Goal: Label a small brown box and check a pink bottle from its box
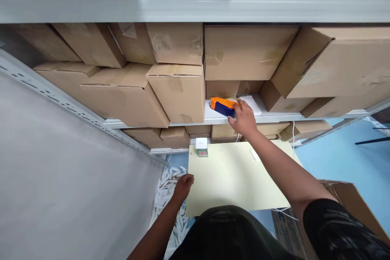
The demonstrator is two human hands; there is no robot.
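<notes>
My right hand reaches to the middle shelf, its fingers closed round the right end of an orange and dark blue tape dispenser. The dispenser is at the shelf's front edge, beside a flat white box. My left hand is low, at the left edge of a pale yellow tabletop, with its fingers curled in; whatever may be inside them is hidden. On the tabletop's far left corner stands a small white and green box. A small white strip lies farther right.
Brown cardboard boxes fill the grey metal shelves. A grey wall is close on the left. Many white pieces lie on the floor below my left hand. An open carton stands at the lower right.
</notes>
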